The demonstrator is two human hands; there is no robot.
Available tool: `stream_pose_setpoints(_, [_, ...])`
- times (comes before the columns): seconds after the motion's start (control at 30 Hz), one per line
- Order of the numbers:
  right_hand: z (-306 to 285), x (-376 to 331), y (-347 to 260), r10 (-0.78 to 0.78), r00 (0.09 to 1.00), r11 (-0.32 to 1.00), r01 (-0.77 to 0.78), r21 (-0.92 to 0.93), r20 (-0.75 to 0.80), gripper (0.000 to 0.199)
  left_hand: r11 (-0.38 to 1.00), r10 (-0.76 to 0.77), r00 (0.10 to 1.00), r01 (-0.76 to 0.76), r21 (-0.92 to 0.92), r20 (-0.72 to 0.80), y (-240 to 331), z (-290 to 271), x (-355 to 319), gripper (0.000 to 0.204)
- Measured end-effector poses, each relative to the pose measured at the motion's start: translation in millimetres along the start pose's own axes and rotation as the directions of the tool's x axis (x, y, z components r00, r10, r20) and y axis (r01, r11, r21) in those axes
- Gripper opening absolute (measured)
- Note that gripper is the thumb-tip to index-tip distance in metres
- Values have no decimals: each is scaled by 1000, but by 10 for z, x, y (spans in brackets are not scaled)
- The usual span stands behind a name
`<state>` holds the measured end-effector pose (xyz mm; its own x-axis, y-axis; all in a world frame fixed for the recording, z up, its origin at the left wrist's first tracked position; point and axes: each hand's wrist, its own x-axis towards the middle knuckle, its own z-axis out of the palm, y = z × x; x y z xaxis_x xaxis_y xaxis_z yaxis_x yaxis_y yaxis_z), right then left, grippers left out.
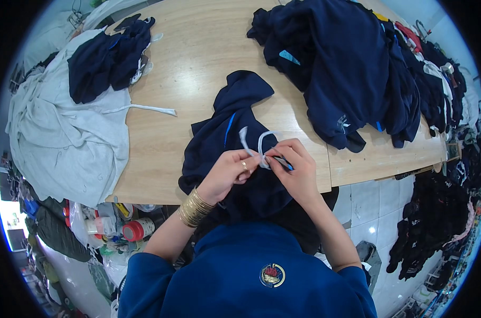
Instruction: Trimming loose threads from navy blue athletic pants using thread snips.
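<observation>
A navy garment with a thin light-blue stripe lies on the wooden table, hanging over its near edge toward me. A white drawstring loops up from it. My left hand, with gold bangles on the wrist, pinches the drawstring near its knot. My right hand holds the other part of the drawstring together with a thin dark tool, fingers closed. Both hands meet over the garment's front.
A big pile of navy garments fills the table's right side. At the left lie light grey garments with a navy piece on top. Bottles and clutter sit below the table's left; dark clothes hang at right.
</observation>
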<state>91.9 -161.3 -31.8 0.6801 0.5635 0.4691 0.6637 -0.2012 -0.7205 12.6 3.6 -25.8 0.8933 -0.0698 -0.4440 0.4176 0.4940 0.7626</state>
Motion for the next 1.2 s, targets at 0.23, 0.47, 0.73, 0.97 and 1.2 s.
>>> stream_pose_setpoints(0.23, [-110, -54, -175, 8, 978, 988, 24, -152, 207, 19, 969, 185, 979, -169, 181, -79, -81, 97, -2, 14])
stream_pose_setpoints(0.47, [-481, -111, -327, 175, 840, 940, -297, 166, 514, 11, 699, 585, 798, -403, 591, -146, 43, -160, -15, 16])
stream_pose_setpoints(0.73, [-493, -306, 5, 578, 769, 756, -631, 176, 274, 20, 943, 152, 984, -116, 313, -94, -63, -245, 66, 23])
stream_pose_setpoints(0.97, [86, -482, 7, 447, 873, 744, -483, 461, 194, 45, 987, 119, 991, -111, 113, -68, -208, -178, 30, 17])
stream_pose_setpoints(1.2, [-330, 51, -294, 489, 821, 630, -566, 531, 295, 29, 676, 340, 887, -462, 575, 312, 56, -111, -76, 51])
